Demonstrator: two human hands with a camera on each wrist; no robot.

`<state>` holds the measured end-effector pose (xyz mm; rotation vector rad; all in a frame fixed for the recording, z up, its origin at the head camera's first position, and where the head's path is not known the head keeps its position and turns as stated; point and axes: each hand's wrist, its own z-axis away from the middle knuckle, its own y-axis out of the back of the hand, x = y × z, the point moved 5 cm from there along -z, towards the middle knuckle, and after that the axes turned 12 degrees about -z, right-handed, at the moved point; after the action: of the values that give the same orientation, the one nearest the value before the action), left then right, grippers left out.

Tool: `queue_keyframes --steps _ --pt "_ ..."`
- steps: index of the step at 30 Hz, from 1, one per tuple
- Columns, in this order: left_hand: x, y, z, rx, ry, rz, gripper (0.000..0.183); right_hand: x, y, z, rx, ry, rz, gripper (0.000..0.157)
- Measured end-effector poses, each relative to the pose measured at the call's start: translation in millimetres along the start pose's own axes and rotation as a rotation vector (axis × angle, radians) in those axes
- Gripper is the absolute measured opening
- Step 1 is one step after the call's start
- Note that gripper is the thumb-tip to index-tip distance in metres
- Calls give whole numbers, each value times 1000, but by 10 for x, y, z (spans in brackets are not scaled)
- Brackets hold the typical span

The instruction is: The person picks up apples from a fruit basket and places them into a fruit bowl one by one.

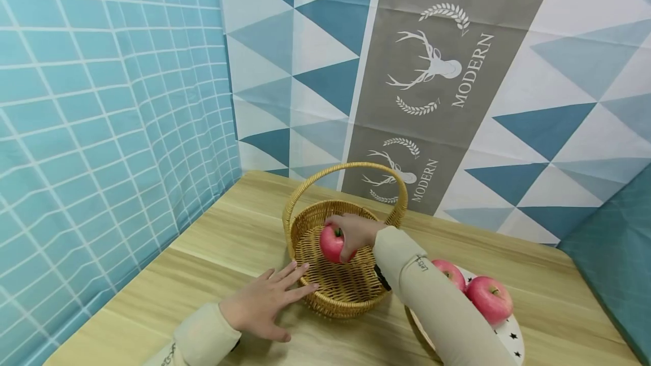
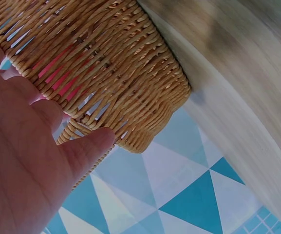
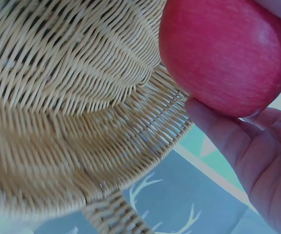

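Note:
My right hand [image 1: 357, 232] grips a red apple [image 1: 331, 243] inside the mouth of a wicker basket [image 1: 333, 305]. Up close in the right wrist view, the apple [image 3: 228, 53] sits between thumb and fingers, with the woven wall of the basket [image 3: 82, 146] beside it. My left hand [image 1: 269, 303] has its fingers spread and straight, fingertips at the basket's near left rim. In the left wrist view, the left hand [image 2: 28, 141] lies along the outer weave of the basket [image 2: 106, 73], and red shows through the gaps.
Right of the basket, a white plate with black stars [image 1: 510, 335] holds a red apple [image 1: 489, 299] and another apple [image 1: 450, 273], partly behind my right sleeve. The basket's tall arched handle [image 1: 351, 166] rises over it. Patterned cloth [image 1: 325, 72] hangs behind the wooden table [image 1: 218, 236].

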<state>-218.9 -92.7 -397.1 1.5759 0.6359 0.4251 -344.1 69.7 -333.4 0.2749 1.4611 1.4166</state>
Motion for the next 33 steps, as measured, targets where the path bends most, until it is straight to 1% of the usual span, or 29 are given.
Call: queue_keyframes --steps 9,14,17,20,25,29,33 --pt "-1 -13 11 39 -18 -43 88 -79 71 175 -13 68 79 81" --pt "4 -16 16 68 -23 -61 89 -77 117 289 -22 67 95 81" --pt "8 -18 7 74 -23 -63 89 -61 138 371 -27 67 109 80" --pt "10 -20 -2 70 -19 -65 90 -66 159 465 -30 82 126 79" --pt "11 -22 -11 68 -14 -70 90 -82 184 618 -36 137 162 76" --pt "11 -10 -24 62 -13 -70 90 -30 214 728 -43 125 174 75" --pt "4 -2 -23 43 0 -52 88 25 267 821 -44 116 136 76"
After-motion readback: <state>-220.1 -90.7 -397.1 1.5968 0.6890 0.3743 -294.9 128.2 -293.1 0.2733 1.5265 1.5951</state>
